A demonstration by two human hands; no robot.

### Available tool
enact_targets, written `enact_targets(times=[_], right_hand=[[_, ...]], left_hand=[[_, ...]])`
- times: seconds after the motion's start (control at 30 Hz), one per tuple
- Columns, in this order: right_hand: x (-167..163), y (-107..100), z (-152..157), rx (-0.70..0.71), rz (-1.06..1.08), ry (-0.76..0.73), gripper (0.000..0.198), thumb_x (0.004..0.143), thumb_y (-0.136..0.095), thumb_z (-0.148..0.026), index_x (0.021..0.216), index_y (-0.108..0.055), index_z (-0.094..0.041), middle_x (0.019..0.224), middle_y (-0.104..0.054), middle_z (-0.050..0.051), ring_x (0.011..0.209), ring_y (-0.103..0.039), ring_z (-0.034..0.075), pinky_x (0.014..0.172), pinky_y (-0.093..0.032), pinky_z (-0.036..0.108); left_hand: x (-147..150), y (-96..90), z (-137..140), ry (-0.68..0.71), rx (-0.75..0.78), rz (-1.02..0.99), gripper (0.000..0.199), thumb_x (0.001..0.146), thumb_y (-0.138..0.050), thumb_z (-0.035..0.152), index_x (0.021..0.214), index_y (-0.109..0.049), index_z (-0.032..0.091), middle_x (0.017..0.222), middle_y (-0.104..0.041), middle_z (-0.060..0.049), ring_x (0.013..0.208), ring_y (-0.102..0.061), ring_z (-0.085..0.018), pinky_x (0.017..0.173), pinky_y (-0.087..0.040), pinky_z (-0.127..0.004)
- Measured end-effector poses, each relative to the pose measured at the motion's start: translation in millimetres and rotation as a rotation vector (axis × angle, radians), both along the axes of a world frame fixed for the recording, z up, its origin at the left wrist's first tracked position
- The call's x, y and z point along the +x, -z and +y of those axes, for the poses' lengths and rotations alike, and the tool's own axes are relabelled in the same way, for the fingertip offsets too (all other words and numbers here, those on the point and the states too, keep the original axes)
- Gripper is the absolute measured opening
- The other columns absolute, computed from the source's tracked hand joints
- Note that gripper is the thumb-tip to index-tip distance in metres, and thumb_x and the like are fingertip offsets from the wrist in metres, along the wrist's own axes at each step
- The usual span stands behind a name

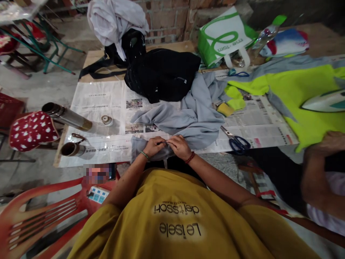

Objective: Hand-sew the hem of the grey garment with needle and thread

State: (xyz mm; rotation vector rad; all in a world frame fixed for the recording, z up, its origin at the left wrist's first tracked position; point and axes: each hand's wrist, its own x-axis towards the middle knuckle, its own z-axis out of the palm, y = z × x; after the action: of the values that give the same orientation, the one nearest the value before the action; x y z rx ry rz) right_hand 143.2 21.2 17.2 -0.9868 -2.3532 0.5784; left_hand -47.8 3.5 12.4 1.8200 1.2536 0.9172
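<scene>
Grey fabric (192, 120) lies bunched on the newspaper-covered table in front of me, its near edge hanging close to my lap. My left hand (155, 146), with a green bead bracelet, pinches a bit of this grey fabric. Close beside it, my right hand (179, 146), wearing a red bead bracelet, has its fingers closed on the same fabric. The fingertips of both hands nearly meet, and any small thing between them is too small to make out. Scissors (237, 140) with dark blue handles rest to the right of my right hand.
Behind the fabric sits a black bag (164, 73). A steel flask (67, 116), its cap (106, 120) and a cup (72, 149) stand at the left. At the right, an iron (326, 101) rests on a yellow-green garment (304, 90), near another person's hand (332, 141). A red chair (45, 194) is left.
</scene>
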Motion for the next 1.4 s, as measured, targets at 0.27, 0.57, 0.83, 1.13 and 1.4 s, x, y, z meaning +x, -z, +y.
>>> enact_targets(times=[0.27,0.57,0.83,1.13,1.4], right_hand=[[-8,-8,-1,0.043,-0.002,-0.035,0.027,0.095,-0.04,-0.02,0.099,-0.067,-0.015,0.096,-0.07,0.012,0.092,-0.059,0.021,0.089,-0.04,0.037],[-14,-48,11,-0.452,0.421,0.316,0.023,0.09,-0.046,-0.036,0.093,-0.061,-0.019,0.085,-0.068,0.003,0.074,-0.061,0.013,0.074,-0.047,0.025],[-15,-76,30,-1.224,0.892,0.181,0.03,0.086,-0.059,-0.045,0.104,-0.046,-0.024,0.069,-0.06,-0.007,0.054,-0.061,0.01,0.049,-0.046,0.02],[-6,-89,57,-1.115,0.852,0.159,0.006,0.087,-0.057,-0.022,0.085,-0.053,-0.018,0.079,-0.065,0.0,0.079,-0.068,0.014,0.078,-0.057,0.034],[71,-118,132,0.144,0.044,0.103,0.019,0.092,-0.047,-0.022,0.099,-0.064,-0.017,0.104,-0.066,0.01,0.105,-0.06,0.021,0.092,-0.048,0.037]], left_hand=[[5,-0.7,-2,-0.018,0.031,0.057,0.019,0.082,-0.055,0.021,0.068,-0.067,0.017,0.066,-0.064,-0.004,0.062,-0.059,-0.013,0.064,-0.051,-0.025],[6,2.2,-2,0.045,0.028,0.121,0.016,0.08,-0.056,0.016,0.067,-0.066,0.014,0.066,-0.063,-0.001,0.064,-0.058,-0.011,0.066,-0.048,-0.022],[5,0.7,-4,0.019,0.048,0.08,0.015,0.081,-0.058,0.017,0.069,-0.067,0.014,0.066,-0.063,-0.001,0.062,-0.057,-0.011,0.064,-0.047,-0.022],[5,0.6,-4,0.017,0.04,0.074,0.016,0.081,-0.058,0.017,0.069,-0.067,0.014,0.067,-0.063,-0.002,0.064,-0.058,-0.011,0.065,-0.047,-0.023],[4,0.1,-4,0.003,-0.02,0.086,0.014,0.08,-0.059,0.016,0.073,-0.07,0.013,0.071,-0.066,-0.002,0.069,-0.061,-0.012,0.069,-0.048,-0.022]])
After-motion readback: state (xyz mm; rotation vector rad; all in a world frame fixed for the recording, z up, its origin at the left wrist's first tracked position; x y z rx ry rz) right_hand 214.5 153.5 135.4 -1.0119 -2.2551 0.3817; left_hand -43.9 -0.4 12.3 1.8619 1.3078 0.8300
